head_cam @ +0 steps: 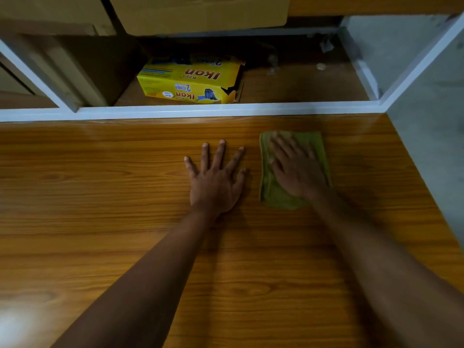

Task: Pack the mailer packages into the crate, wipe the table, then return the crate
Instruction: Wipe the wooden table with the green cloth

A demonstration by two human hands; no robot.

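A folded green cloth lies on the wooden table toward the far right. My right hand presses flat on top of it, fingers spread, and looks blurred. To its left my left hand rests palm down on the bare wood, fingers apart, holding nothing. No crate and no mailer packages are in view.
A white rail runs along the table's far edge. Behind it, on a lower shelf, lies a yellow "Ikon" box. Cardboard boxes sit above. A grey wall bounds the table on the right.
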